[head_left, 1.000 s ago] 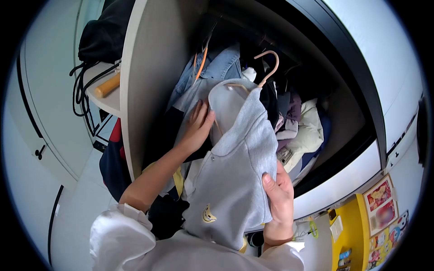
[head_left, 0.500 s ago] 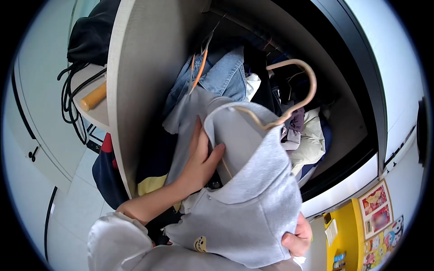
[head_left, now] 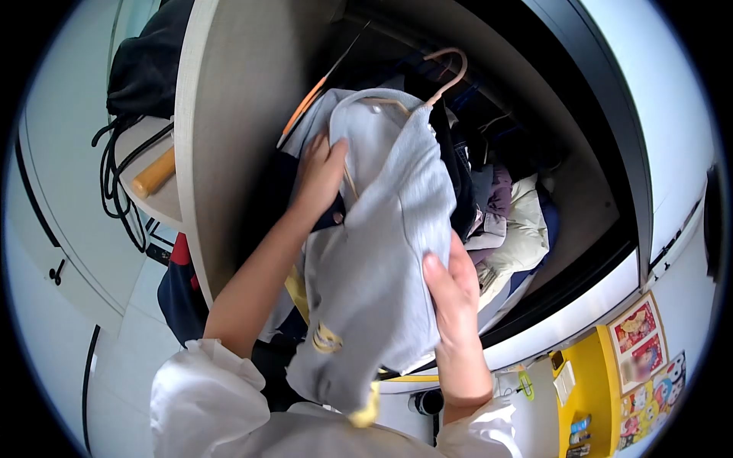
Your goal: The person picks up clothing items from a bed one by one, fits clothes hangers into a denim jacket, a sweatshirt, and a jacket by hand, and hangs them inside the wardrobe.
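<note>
A light grey sweatshirt (head_left: 382,229) with a small yellow print hangs on a beige hanger (head_left: 458,72) in front of the open wardrobe. My right hand (head_left: 456,294) grips its right side, thumb on top and fingers partly hidden behind the cloth. At the left of the neckline is my left hand (head_left: 322,168), its fingers stretched against the hanging clothes and its thumb by the collar edge. Close beside it, an orange-edged hanger (head_left: 307,101) tilts near the side panel.
The wardrobe's side panel (head_left: 240,114) stands at left, beside a shelf with a wooden rod (head_left: 155,172) and black cords. Bunched clothes, including a cream puffy garment (head_left: 519,229), fill the wardrobe at right. A yellow shelf unit (head_left: 595,382) is at lower right.
The sweatshirt and its hanger have moved up and left, deeper into the wardrobe, now covering the denim garment. My right hand has risen along the sweatshirt's side; my left hand has moved up slightly.
</note>
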Demonstrator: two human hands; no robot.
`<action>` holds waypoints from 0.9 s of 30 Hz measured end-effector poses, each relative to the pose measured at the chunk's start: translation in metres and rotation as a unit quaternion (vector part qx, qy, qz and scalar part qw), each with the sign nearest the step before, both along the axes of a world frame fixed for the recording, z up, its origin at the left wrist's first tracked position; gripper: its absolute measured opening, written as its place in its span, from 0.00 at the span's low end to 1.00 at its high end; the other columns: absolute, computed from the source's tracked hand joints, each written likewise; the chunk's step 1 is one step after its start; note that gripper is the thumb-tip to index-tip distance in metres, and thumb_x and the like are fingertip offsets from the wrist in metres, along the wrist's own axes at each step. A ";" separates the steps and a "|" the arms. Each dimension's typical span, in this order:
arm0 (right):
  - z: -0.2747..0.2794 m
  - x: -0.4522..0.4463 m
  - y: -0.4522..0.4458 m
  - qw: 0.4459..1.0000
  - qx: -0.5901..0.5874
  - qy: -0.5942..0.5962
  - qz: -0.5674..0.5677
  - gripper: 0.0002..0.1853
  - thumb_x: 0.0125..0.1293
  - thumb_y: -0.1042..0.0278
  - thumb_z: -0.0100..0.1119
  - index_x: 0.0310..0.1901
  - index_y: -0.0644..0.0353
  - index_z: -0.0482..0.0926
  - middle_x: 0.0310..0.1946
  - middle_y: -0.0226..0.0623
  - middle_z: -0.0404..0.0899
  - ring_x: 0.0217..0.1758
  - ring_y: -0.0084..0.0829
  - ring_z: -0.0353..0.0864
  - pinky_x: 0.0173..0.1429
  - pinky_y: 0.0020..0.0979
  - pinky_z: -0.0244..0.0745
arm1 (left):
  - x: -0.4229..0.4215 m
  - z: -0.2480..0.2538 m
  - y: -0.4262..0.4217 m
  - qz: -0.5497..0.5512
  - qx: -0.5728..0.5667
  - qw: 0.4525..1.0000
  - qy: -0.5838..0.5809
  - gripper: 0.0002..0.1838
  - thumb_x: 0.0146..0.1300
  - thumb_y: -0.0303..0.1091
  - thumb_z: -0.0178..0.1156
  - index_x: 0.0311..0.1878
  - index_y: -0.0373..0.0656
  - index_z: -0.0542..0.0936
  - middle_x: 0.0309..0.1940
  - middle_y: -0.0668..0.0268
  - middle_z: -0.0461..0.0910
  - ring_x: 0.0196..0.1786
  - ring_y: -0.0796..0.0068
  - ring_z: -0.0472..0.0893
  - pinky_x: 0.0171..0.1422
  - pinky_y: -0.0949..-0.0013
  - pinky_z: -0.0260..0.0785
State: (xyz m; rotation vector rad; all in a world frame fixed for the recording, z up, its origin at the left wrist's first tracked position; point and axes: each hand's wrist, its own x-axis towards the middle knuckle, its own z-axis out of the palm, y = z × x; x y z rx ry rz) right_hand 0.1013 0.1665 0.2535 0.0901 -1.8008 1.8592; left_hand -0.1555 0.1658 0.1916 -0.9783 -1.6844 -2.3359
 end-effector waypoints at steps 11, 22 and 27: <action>-0.003 -0.093 0.024 0.998 0.006 0.057 -0.014 0.16 0.71 0.72 0.47 0.57 0.68 0.65 0.49 0.36 0.76 0.50 0.21 0.75 0.57 0.24 0.66 | -0.034 -0.057 -0.002 0.027 -0.116 0.991 -0.057 0.32 0.63 0.53 0.52 0.65 0.45 0.67 0.59 0.53 0.72 0.59 0.56 0.73 0.61 0.68 0.62; 0.016 -0.163 0.035 0.994 0.018 0.096 -0.050 0.14 0.70 0.71 0.47 0.53 0.68 0.69 0.46 0.35 0.77 0.48 0.22 0.74 0.55 0.23 0.65 | -0.080 -0.032 0.059 0.108 -0.067 0.991 0.034 0.27 0.65 0.47 0.53 0.67 0.57 0.64 0.55 0.57 0.74 0.59 0.58 0.72 0.66 0.51 0.49; 0.028 -0.205 0.032 0.994 0.032 0.083 -0.056 0.16 0.69 0.71 0.47 0.53 0.73 0.68 0.46 0.39 0.76 0.48 0.24 0.73 0.56 0.24 0.64 | -0.099 -0.015 0.057 0.103 -0.055 0.992 0.049 0.26 0.65 0.46 0.53 0.66 0.55 0.65 0.54 0.57 0.75 0.57 0.59 0.72 0.65 0.53 0.51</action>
